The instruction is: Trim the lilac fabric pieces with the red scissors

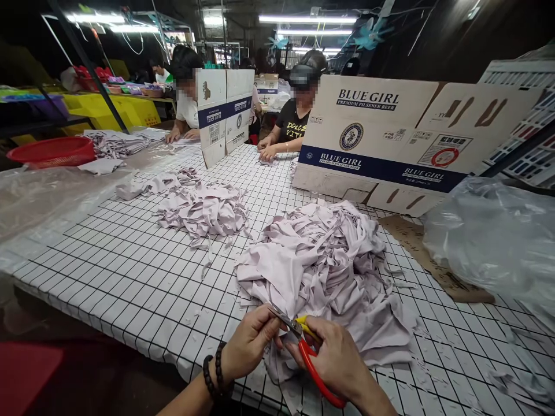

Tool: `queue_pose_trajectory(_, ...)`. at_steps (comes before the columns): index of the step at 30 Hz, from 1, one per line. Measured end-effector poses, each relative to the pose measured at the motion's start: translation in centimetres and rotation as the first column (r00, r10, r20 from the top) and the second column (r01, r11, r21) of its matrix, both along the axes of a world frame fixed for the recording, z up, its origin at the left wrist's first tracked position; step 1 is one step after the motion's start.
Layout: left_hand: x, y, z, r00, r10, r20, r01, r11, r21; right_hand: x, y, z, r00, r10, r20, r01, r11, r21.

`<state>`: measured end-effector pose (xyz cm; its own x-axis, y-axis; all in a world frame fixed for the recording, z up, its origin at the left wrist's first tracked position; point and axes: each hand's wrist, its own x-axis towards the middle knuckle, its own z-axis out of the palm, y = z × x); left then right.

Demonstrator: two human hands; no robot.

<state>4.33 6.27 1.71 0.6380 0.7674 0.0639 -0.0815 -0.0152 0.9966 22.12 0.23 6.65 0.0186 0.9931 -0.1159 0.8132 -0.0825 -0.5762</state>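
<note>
In my right hand (332, 349) is a pair of scissors (306, 346) with one red and one yellow handle. Their metal blades point up and left, close to the fingertips of my left hand (251, 341). My left hand pinches the edge of a pale lilac fabric piece (277, 271), and a strip of it hangs down below the hands. Behind the hands that fabric runs into a large heap of crumpled lilac fabric (342, 242). Two dark beaded bracelets (214, 370) circle my left wrist.
A smaller fabric heap (208, 208) lies further back on the grid-patterned tablecloth (117, 254). Standing cardboard (377, 133) walls off the right back, with clear plastic bags (494, 237) beside it. A red basket (52, 151) is at left. Two people work across the table.
</note>
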Motion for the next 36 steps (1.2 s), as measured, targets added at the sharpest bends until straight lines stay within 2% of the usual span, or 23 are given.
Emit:
queue_pose_trajectory(4, 0.1, -0.2, 0.1, 1.0, 0.012, 0.003, -0.011, 0.998, -0.054, 0.1, 0.0, -0.7, 0.999, -0.024, -0.047, 0.023, 1.0, -0.015)
queue_pose_trajectory(6, 0.2, -0.3, 0.2, 1.0, 0.022, 0.01, -0.021, 0.997, -0.073, 0.4, -0.1, -0.9, 0.979, -0.037, -0.201, 0.024, 0.997, -0.067)
queue_pose_trajectory(7, 0.2, -0.3, 0.3, 0.999, 0.03, 0.017, -0.028, 0.996, -0.08, 0.6, -0.1, -1.0, 0.943, -0.052, -0.328, 0.019, 0.994, -0.103)
queue_pose_trajectory(9, 0.4, -0.4, 0.5, 0.998, 0.044, 0.039, -0.04, 0.994, -0.097, 1.0, -0.1, -1.0, 0.799, -0.102, -0.592, -0.007, 0.984, -0.178)
queue_pose_trajectory(11, 0.5, -0.3, 0.6, 0.997, 0.051, 0.051, -0.045, 0.993, -0.106, 1.2, -0.1, -0.9, 0.658, -0.153, -0.737, -0.033, 0.972, -0.231)
queue_pose_trajectory(14, 0.7, -0.2, 0.8, 0.998, 0.059, -0.006, -0.059, 0.998, 0.005, 0.6, 0.1, -1.3, 0.558, -0.258, -0.789, -0.021, 0.946, -0.324)
queue_pose_trajectory(18, 1.0, -1.2, 1.1, 0.993, 0.035, -0.11, -0.001, 0.956, 0.292, -1.1, 0.9, -2.7, 0.235, -0.446, -0.864, 0.114, 0.895, -0.431)
queue_pose_trajectory(20, 1.1, -2.1, 1.2, 0.991, 0.017, -0.136, 0.036, 0.925, 0.378, -1.8, 1.4, -3.4, 0.168, -0.446, -0.879, 0.153, 0.893, -0.424)
queue_pose_trajectory(23, 0.5, -2.9, 0.8, 0.986, 0.044, -0.16, 0.025, 0.915, 0.403, -1.9, 1.8, -3.9, 0.154, -0.423, -0.893, 0.173, 0.901, -0.397)
queue_pose_trajectory(24, 0.1, -2.7, 0.5, 0.982, 0.098, -0.161, -0.026, 0.917, 0.399, -1.8, 1.9, -3.9, 0.162, -0.417, -0.895, 0.197, 0.902, -0.385)
queue_pose_trajectory(26, -0.6, -1.4, -0.1, 0.939, 0.297, -0.171, -0.207, 0.889, 0.408, -1.4, 1.8, -3.9, 0.228, -0.407, -0.885, 0.254, 0.902, -0.349)
queue_pose_trajectory(28, -1.2, 1.0, -0.8, 0.816, 0.518, -0.256, -0.378, 0.813, 0.443, -0.9, 1.6, -3.6, 0.34, -0.39, -0.856, 0.284, 0.91, -0.302)
queue_pose_trajectory(30, -1.3, 4.2, -1.4, 0.661, 0.617, -0.428, -0.43, 0.778, 0.457, -0.4, 1.2, -3.1, 0.438, -0.347, -0.829, 0.244, 0.934, -0.262)
queue_pose_trajectory(31, -1.2, 5.9, -1.6, 0.606, 0.61, -0.51, -0.425, 0.791, 0.441, -0.1, 1.0, -2.7, 0.472, -0.314, -0.824, 0.208, 0.948, -0.242)
queue_pose_trajectory(33, -0.9, 9.0, -1.6, 0.585, 0.568, -0.579, -0.408, 0.823, 0.395, 0.5, 0.8, -1.9, 0.53, -0.243, -0.812, 0.144, 0.97, -0.197)
queue_pose_trajectory(36, -0.7, 12.0, -0.6, 0.663, 0.493, -0.564, -0.384, 0.87, 0.31, 1.9, 0.8, -0.6, 0.619, -0.177, -0.765, 0.159, 0.982, -0.098)
